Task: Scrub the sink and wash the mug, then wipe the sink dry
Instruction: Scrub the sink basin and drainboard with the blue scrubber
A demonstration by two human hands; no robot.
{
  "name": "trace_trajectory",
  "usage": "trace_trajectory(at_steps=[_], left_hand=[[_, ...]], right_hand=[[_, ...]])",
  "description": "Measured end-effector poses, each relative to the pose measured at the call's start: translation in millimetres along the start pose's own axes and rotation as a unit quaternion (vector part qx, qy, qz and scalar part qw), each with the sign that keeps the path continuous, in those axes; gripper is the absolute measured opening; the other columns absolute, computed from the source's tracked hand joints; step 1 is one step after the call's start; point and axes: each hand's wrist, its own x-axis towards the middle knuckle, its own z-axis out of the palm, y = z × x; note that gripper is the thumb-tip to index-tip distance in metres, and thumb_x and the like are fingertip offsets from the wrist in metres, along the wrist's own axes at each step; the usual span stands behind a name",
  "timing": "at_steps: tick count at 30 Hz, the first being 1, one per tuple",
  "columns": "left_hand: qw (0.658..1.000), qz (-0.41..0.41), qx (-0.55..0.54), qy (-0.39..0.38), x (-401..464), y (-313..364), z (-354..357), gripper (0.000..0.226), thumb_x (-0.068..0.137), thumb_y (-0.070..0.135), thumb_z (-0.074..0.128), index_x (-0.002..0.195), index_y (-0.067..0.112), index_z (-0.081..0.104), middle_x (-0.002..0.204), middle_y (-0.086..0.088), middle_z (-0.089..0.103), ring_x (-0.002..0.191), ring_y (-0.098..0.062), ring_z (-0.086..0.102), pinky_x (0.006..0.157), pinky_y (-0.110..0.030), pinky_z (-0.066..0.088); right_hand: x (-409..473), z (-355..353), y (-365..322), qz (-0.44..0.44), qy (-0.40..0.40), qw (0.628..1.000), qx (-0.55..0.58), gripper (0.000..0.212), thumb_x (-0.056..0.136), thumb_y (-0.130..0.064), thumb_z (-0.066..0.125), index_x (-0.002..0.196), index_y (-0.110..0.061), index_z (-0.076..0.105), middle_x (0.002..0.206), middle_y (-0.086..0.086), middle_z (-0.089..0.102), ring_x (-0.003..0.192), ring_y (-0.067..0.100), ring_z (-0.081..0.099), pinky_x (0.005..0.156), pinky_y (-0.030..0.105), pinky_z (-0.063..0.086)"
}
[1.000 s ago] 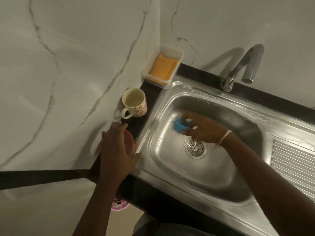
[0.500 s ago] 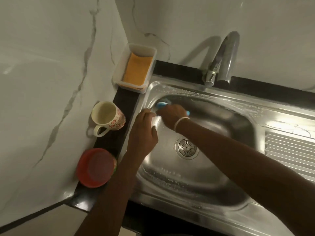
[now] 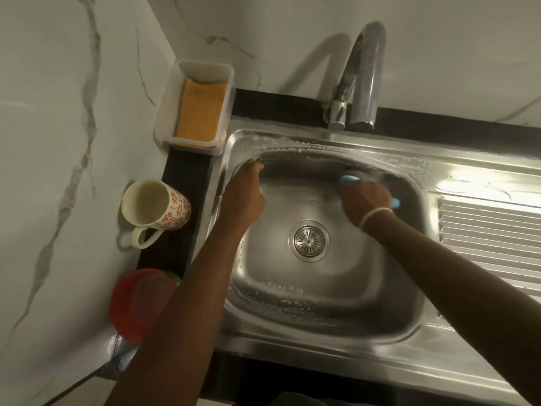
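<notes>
I had the right hand (image 3: 366, 200) curled around the blue scrubber (image 3: 349, 179), pressing it against the far wall of the sink (image 3: 322, 291), just beneath the faucet (image 3: 363, 74). The left hand (image 3: 244, 197) rested on the basin's far-left corner with nothing in it; its fingertips were partly hidden, but the fingers looked fairly straight, bracing rather than gripping. Soap film and droplets clung to the rim and walls, so I judged the steel slick and the scrubbing step unfinished, with the drain (image 3: 308, 241) lying nearer me than both hands.

The mug (image 3: 155, 206) stood upright on the dark desk strip (image 3: 187, 171), outboard of the left hand and well apart from the right, its handle pointing back toward me. I took it for glazed ceramic: stiff, fairly weighty, breakable against steel, and slippery once wet. The handle seemed the safest place to hold it, or a full wrap around the body. An orange sponge (image 3: 202, 109) sat in a white tray (image 3: 205, 67) beyond the left hand, and a red lid (image 3: 140, 300) lay on my side of the mug.
</notes>
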Motion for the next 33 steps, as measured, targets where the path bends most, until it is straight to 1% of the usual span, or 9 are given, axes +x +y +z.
trace_trajectory(at_steps=[4,7,10,14,17,20,23,26,33], left_hand=[[0.999,-0.039,0.003,0.001,-0.9,4.4,-7.9,0.058,0.085,0.001,0.060,0.139,0.014,0.045,0.137,-0.006,0.055,0.127,-0.023,0.051,0.103,-0.030,0.039],[0.998,-0.066,-0.006,0.018,1.1,2.3,-12.5,0.051,0.086,0.005,0.063,0.134,0.015,0.048,0.128,-0.007,0.059,0.120,-0.025,0.056,0.095,-0.031,0.045],[0.998,-0.052,0.000,0.022,1.6,-3.2,-12.1,0.051,0.082,0.004,0.066,0.129,0.011,0.049,0.126,-0.010,0.057,0.120,-0.028,0.054,0.094,-0.033,0.045],[0.998,-0.054,0.022,0.015,-4.4,-5.6,0.8,0.063,0.082,0.000,0.063,0.141,0.004,0.041,0.147,-0.014,0.042,0.138,-0.031,0.036,0.112,-0.038,0.034],[0.997,-0.070,0.030,0.017,-11.0,-0.2,4.9,0.067,0.086,0.000,0.060,0.147,0.007,0.033,0.156,-0.012,0.029,0.145,-0.029,0.024,0.115,-0.031,0.024],[0.997,-0.067,0.025,0.009,-12.2,-0.2,1.9,0.067,0.086,0.003,0.062,0.147,0.006,0.033,0.156,-0.013,0.028,0.146,-0.029,0.021,0.116,-0.031,0.020],[0.998,-0.067,0.007,-0.011,-9.0,-7.9,-1.9,0.065,0.085,0.002,0.063,0.145,0.007,0.037,0.155,-0.011,0.032,0.145,-0.027,0.025,0.117,-0.039,0.028],[0.997,-0.074,-0.010,-0.012,-7.4,-15.6,-4.1,0.064,0.086,-0.004,0.059,0.145,0.010,0.039,0.156,-0.007,0.031,0.144,-0.023,0.030,0.114,-0.035,0.034],[0.999,-0.039,-0.012,-0.012,-8.0,-24.2,0.8,0.061,0.085,-0.007,0.054,0.143,0.004,0.039,0.157,-0.013,0.028,0.147,-0.028,0.021,0.116,-0.038,0.030]], right_hand=[[24.3,-29.7,-112.8,-0.147,0.006,0.988,0.054,0.028,0.101,-0.015,0.045,0.122,-0.014,0.063,0.119,0.010,0.067,0.107,0.034,0.067,0.080,0.037,0.052],[30.9,-28.8,-141.3,-0.197,-0.024,0.979,0.051,0.025,0.100,-0.015,0.048,0.117,-0.014,0.066,0.117,0.008,0.069,0.107,0.030,0.067,0.079,0.037,0.052],[39.8,-13.5,-83.6,-0.104,-0.027,0.993,0.050,0.030,0.101,-0.020,0.046,0.120,-0.014,0.068,0.124,0.011,0.068,0.113,0.034,0.065,0.087,0.041,0.053],[17.8,14.5,23.6,0.044,-0.066,0.997,-0.016,0.030,0.099,-0.024,0.050,0.116,-0.011,0.070,0.116,0.016,0.070,0.107,0.037,0.066,0.087,0.041,0.052],[4.5,27.6,29.7,0.063,-0.047,0.997,-0.023,0.030,0.100,-0.020,0.047,0.116,-0.008,0.069,0.119,0.017,0.068,0.111,0.038,0.065,0.089,0.042,0.052],[20.6,25.1,-20.2,0.011,-0.045,0.999,-0.003,0.028,0.100,-0.017,0.046,0.115,-0.008,0.068,0.117,0.015,0.068,0.110,0.038,0.065,0.080,0.039,0.052],[36.4,15.8,-98.4,-0.114,-0.039,0.992,0.023,0.030,0.103,-0.017,0.042,0.120,-0.010,0.066,0.118,0.012,0.068,0.109,0.036,0.066,0.079,0.038,0.051],[38.0,12.3,-150.5,-0.213,-0.040,0.976,0.009,0.027,0.104,-0.016,0.043,0.121,-0.010,0.063,0.119,0.010,0.067,0.107,0.032,0.066,0.077,0.036,0.050],[34.6,61.5,-11.2,-0.018,-0.064,0.998,-0.022,0.037,0.103,-0.024,0.044,0.133,-0.011,0.059,0.127,0.018,0.065,0.113,0.040,0.064,0.092,0.044,0.051]])
